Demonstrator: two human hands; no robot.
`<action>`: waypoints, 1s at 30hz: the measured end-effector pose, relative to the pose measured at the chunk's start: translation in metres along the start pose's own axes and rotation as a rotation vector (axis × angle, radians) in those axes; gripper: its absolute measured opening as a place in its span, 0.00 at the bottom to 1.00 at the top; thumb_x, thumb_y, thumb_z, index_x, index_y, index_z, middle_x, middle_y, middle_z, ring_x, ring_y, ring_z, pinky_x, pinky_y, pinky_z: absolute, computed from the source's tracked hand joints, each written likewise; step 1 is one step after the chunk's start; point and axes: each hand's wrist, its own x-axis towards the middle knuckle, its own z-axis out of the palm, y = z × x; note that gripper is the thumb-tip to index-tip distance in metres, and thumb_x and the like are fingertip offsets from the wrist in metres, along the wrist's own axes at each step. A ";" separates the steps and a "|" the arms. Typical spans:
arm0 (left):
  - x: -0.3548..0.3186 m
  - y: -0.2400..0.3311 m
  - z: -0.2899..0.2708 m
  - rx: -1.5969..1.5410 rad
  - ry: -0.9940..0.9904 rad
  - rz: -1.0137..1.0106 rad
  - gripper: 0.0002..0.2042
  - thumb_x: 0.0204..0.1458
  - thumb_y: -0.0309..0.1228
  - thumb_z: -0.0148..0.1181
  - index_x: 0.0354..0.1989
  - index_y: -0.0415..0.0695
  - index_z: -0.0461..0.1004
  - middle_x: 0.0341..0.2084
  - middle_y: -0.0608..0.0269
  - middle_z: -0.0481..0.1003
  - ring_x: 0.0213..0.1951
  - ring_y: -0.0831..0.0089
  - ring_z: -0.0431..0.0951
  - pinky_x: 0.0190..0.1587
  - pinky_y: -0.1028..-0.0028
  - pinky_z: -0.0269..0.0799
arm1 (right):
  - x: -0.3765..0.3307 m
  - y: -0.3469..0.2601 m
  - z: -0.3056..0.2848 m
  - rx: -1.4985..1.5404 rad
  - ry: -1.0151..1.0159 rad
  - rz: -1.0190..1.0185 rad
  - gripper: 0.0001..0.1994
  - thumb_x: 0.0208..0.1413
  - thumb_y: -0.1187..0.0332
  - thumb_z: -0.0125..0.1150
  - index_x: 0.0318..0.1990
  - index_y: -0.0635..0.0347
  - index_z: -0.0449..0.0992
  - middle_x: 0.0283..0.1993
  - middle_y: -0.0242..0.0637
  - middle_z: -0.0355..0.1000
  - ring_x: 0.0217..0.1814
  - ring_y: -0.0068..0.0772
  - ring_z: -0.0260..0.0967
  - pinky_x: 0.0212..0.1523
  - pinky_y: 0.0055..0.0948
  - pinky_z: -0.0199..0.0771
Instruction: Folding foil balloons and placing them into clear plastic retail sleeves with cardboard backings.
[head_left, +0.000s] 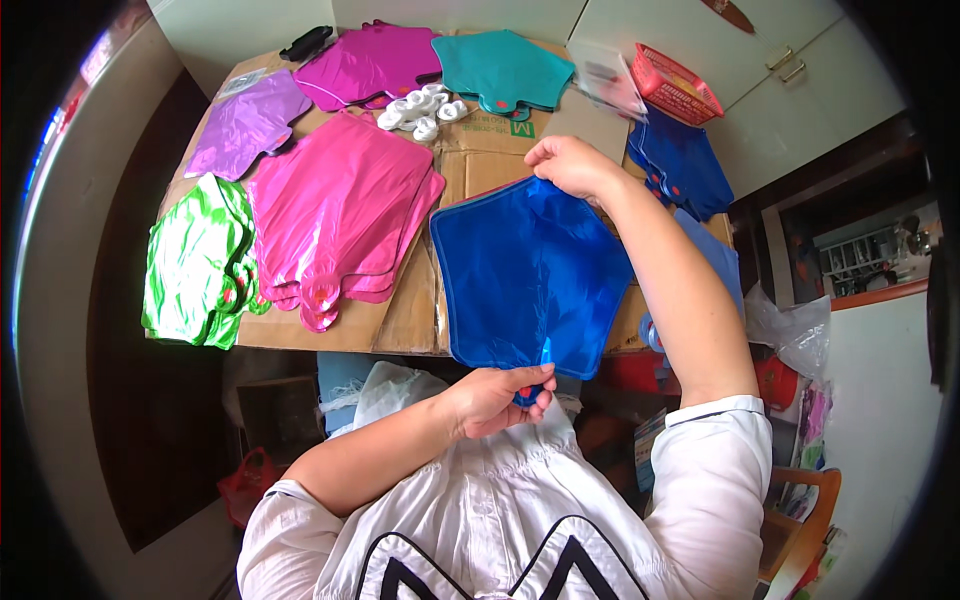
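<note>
A flat, uninflated blue foil balloon (530, 275) with pointed corners is stretched out in front of me, over the near edge of the cardboard-covered table. My left hand (500, 398) pinches its small tail at the bottom, thumb on top. At the upper corner, my right hand (575, 165) is closed on the foil, with its fingertips partly hidden. A thin reddish edge shows behind the balloon's upper left side. To its left lies a stack of pink foil balloons (340, 210) with rounded tails toward me.
Around the cardboard (400, 325) lie green balloons (195, 265), purple balloons (245, 120), magenta balloons (370, 60), teal balloons (505, 65) and dark blue balloons (685, 165). Several small white rolls (415, 112) sit centrally. A red basket (680, 85) stands far right; a wooden chair (800, 530) is lower right.
</note>
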 end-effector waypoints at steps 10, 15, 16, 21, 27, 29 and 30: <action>-0.002 0.001 0.009 0.181 0.089 0.014 0.16 0.64 0.43 0.51 0.38 0.41 0.75 0.28 0.65 0.73 0.32 0.77 0.72 0.40 0.77 0.69 | -0.004 -0.018 -0.004 0.070 0.030 0.212 0.12 0.54 0.65 0.61 0.37 0.67 0.79 0.30 0.40 0.76 0.31 0.30 0.72 0.33 0.31 0.73; -0.003 0.005 0.005 0.213 0.088 0.036 0.17 0.63 0.45 0.52 0.37 0.41 0.75 0.29 0.65 0.74 0.33 0.76 0.72 0.41 0.76 0.69 | -0.005 -0.012 -0.014 0.241 -0.142 0.252 0.15 0.51 0.72 0.63 0.47 0.63 0.75 0.39 0.37 0.76 0.39 0.28 0.74 0.39 0.28 0.76; -0.003 0.005 0.005 0.215 0.089 0.038 0.17 0.63 0.45 0.52 0.37 0.42 0.75 0.28 0.65 0.74 0.33 0.76 0.73 0.41 0.76 0.69 | -0.005 -0.011 -0.015 0.258 -0.153 0.246 0.15 0.51 0.73 0.62 0.47 0.64 0.74 0.39 0.37 0.76 0.39 0.28 0.74 0.39 0.28 0.76; -0.002 0.005 0.005 0.264 0.111 0.028 0.17 0.62 0.45 0.53 0.35 0.42 0.76 0.28 0.65 0.74 0.34 0.76 0.73 0.40 0.76 0.69 | -0.006 -0.008 -0.009 0.279 -0.122 0.178 0.14 0.50 0.75 0.61 0.46 0.65 0.74 0.39 0.36 0.75 0.38 0.28 0.73 0.39 0.29 0.77; 0.002 0.004 0.009 0.335 0.168 0.035 0.16 0.62 0.45 0.54 0.34 0.43 0.76 0.27 0.66 0.73 0.32 0.77 0.73 0.38 0.76 0.68 | 0.000 -0.006 0.005 0.102 0.078 0.192 0.10 0.49 0.66 0.63 0.29 0.65 0.79 0.24 0.40 0.75 0.23 0.31 0.71 0.32 0.31 0.75; 0.001 0.004 0.012 0.338 0.180 0.041 0.16 0.61 0.45 0.55 0.34 0.44 0.76 0.28 0.66 0.74 0.32 0.77 0.73 0.38 0.76 0.68 | 0.002 -0.004 0.011 -0.108 0.158 0.174 0.11 0.50 0.65 0.60 0.27 0.65 0.79 0.23 0.43 0.75 0.24 0.35 0.73 0.33 0.33 0.75; 0.001 0.005 0.013 0.337 0.182 0.047 0.16 0.61 0.45 0.55 0.34 0.43 0.76 0.28 0.66 0.74 0.32 0.77 0.73 0.38 0.76 0.68 | 0.002 -0.005 0.013 -0.214 0.198 0.162 0.12 0.51 0.64 0.58 0.25 0.65 0.79 0.23 0.45 0.75 0.25 0.37 0.74 0.33 0.34 0.76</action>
